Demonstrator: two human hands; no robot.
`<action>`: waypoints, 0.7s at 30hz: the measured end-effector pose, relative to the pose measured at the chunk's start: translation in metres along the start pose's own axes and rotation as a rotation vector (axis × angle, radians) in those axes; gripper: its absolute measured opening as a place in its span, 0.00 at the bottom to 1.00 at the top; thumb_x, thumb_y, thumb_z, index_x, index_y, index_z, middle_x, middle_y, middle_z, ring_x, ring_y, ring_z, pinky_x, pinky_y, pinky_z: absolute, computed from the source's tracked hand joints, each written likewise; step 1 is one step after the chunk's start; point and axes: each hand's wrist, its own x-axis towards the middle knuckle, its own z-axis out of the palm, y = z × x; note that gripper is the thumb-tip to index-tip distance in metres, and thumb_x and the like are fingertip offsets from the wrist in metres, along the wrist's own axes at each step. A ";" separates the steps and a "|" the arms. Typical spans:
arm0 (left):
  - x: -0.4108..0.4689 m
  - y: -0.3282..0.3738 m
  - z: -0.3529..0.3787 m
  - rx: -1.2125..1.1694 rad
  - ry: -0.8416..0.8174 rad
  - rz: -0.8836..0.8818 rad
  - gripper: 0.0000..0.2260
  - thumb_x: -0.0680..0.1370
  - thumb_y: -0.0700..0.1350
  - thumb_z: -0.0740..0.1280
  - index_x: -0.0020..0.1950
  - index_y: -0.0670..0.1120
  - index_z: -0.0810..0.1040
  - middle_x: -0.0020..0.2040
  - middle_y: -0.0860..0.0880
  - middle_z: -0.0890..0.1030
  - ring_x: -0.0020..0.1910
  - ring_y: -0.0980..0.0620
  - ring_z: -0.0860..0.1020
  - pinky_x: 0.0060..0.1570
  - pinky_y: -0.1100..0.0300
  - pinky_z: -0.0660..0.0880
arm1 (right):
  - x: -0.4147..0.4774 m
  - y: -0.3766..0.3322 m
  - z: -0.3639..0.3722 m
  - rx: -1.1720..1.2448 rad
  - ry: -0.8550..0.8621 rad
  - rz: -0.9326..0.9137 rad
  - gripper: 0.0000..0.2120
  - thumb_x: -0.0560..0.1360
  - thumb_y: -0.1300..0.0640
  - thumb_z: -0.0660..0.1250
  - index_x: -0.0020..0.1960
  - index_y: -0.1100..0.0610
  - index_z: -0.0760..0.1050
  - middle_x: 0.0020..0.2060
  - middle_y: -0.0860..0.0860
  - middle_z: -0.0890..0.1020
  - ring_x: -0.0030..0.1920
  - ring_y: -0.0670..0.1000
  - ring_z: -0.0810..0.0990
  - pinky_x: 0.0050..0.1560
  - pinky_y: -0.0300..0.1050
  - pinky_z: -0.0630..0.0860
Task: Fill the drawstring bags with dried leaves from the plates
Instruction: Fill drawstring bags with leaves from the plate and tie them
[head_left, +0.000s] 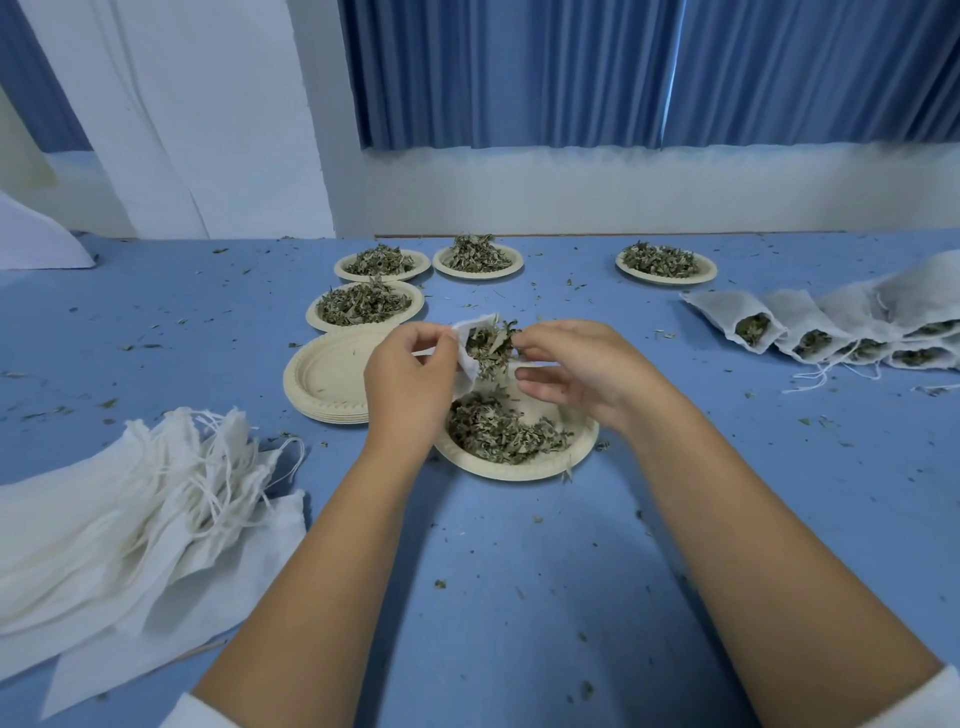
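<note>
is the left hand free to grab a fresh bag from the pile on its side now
Probably not yet. The left hand grips the open bag while the right hand pinches leaves into it. Nothing lies between that hand and the pile of empty bags, though.

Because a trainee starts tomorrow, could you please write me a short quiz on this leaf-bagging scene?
1. True or false: the left hand grips the open bag while the right hand feeds dried leaves into it.
2. Where do the filled bags lie? A at the person's right; B at the person's left; C straight ahead.
3. How many plates hold heaps of leaves?
Key: 1 true; 2 A; 3 five.
</note>
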 end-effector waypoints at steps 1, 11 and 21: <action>0.000 0.000 0.000 0.001 0.001 0.001 0.05 0.79 0.45 0.67 0.48 0.48 0.82 0.44 0.58 0.81 0.38 0.72 0.76 0.37 0.78 0.69 | -0.001 -0.001 0.000 -0.027 0.021 -0.018 0.05 0.73 0.58 0.73 0.47 0.58 0.78 0.47 0.54 0.80 0.36 0.49 0.82 0.35 0.39 0.80; -0.003 0.003 0.002 0.031 -0.005 0.058 0.04 0.79 0.46 0.67 0.48 0.48 0.82 0.42 0.58 0.81 0.38 0.70 0.76 0.36 0.77 0.69 | -0.004 0.009 0.011 -0.229 0.215 -0.409 0.04 0.71 0.62 0.75 0.41 0.59 0.80 0.34 0.51 0.83 0.31 0.44 0.80 0.36 0.36 0.80; -0.010 0.006 0.003 0.152 -0.115 0.203 0.08 0.78 0.44 0.67 0.43 0.57 0.77 0.38 0.57 0.82 0.32 0.64 0.77 0.33 0.69 0.69 | -0.006 0.022 0.020 -0.950 0.075 -0.655 0.10 0.75 0.56 0.62 0.43 0.50 0.82 0.33 0.48 0.82 0.30 0.43 0.73 0.36 0.45 0.75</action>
